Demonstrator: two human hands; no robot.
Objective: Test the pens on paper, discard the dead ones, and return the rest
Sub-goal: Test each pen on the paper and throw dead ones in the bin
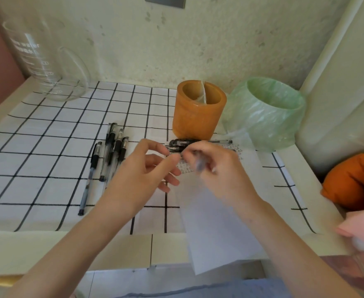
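**Status:** test in progress, judged mid-task.

**Hands:** R hand (pixel 215 168) is curled round a pen (pixel 199 165), barrel blurred, held just above the paper (pixel 215 222). L hand (pixel 146 168) has thumb + forefinger pinching the pen's far end, other fingers loose and spread. Cannot tell if that end is cap or tip. Judged a cap coming off or going on, as two hands on one pen has no other obvious purpose here.

**Paper:** right of centre, running from the front edge of the tabletop (pixel 69 248) toward the back. Scribble marks (pixel 185 168) sit on its far part, under the hands, prob. so R hand can write w/o stretching.

**Pens:** two lots, kept apart.
- Left lot (pixel 110 151): approx. five, side by side on the checked cloth (pixel 47 147), left of centre.
- Second lot (pixel 183 143): just behind the hands, at the foot of the holder (pixel 198 112).
- Judged tested vs. untested; which is which not determinable.

**Holder:** orange, near the back edge, right of centre. No pens seen standing in it, so returns not yet made.

**Bin:** w/ green bag (pixel 269 112), back-right corner, just beside the holder, mouth open. Well placed for discards.

**Other:** glass beaker (pixel 47 61) at back-left corner. Orange item (pixel 357 179) off the right edge.
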